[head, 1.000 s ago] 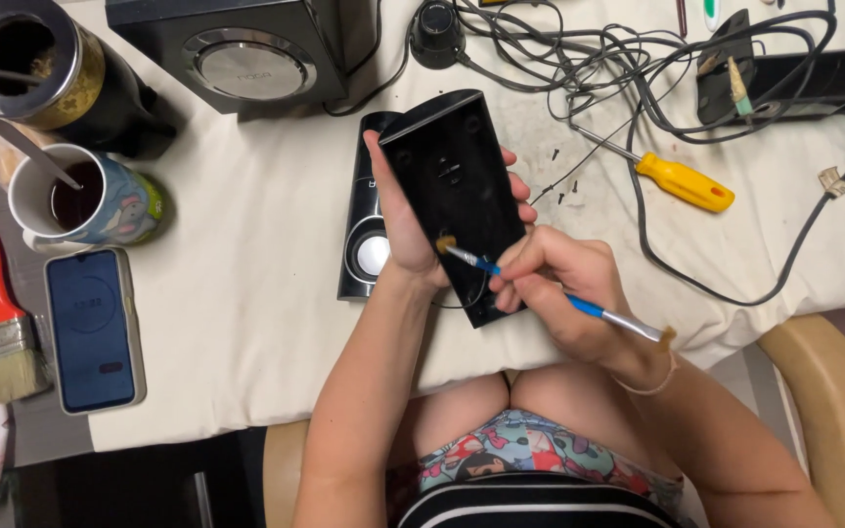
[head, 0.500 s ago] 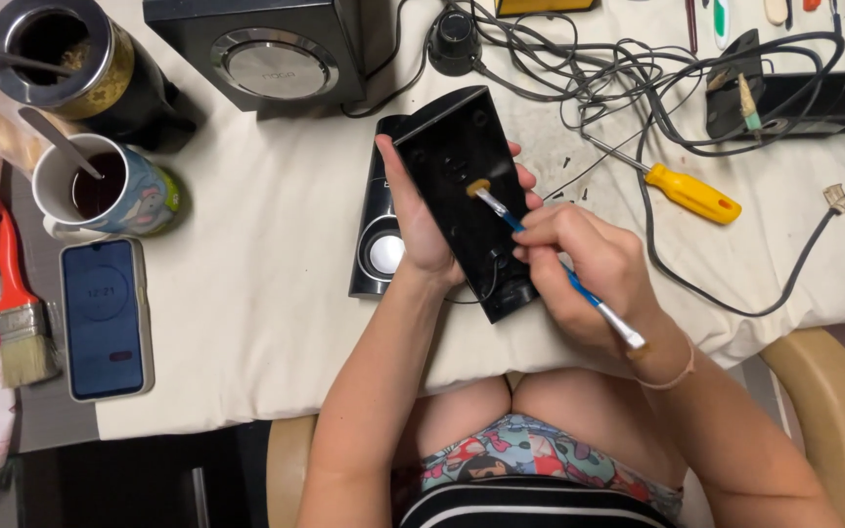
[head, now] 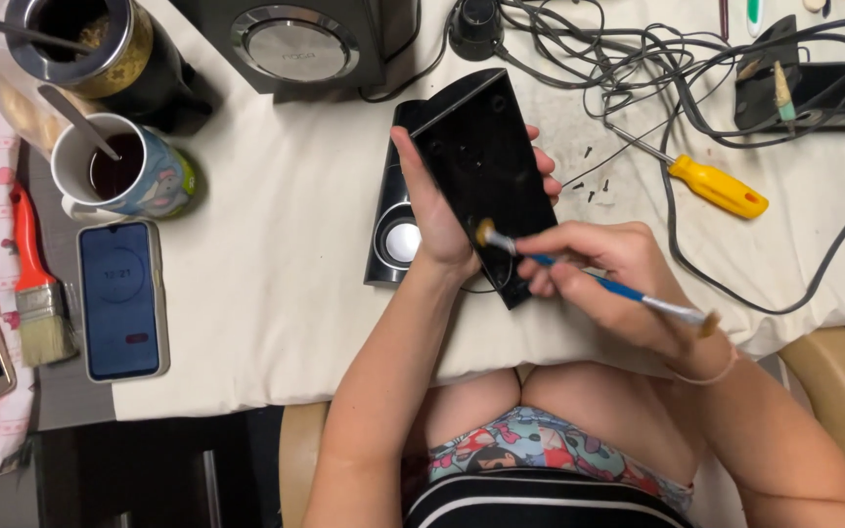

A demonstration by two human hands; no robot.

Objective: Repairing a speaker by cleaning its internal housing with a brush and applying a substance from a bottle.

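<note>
A person seated at a cloth-covered table (head: 276,323) holds a black speaker panel (head: 486,166) tilted above the tabletop, the left hand (head: 437,220) wrapped round its edge from beneath, thumb on the near side and fingertips showing past the far edge. The right hand (head: 603,279) pinches a small blue-handled paintbrush (head: 589,279) between closed fingers, its bristle tip touching the lower part of the panel's dark face. Just under the panel lies a black speaker body (head: 393,230) with a round silver driver, flat on the cloth. To the right, a yellow-handled screwdriver (head: 716,186) rests among tangled black cables (head: 657,78), with a few small dark screws (head: 589,186) scattered between it and the panel. At the left edge stand a mug (head: 124,176) of dark drink with a spoon, a blue-screened phone (head: 119,298) and a red-handled flat brush (head: 36,284). A larger speaker (head: 295,44) sits at the table's far side.
</note>
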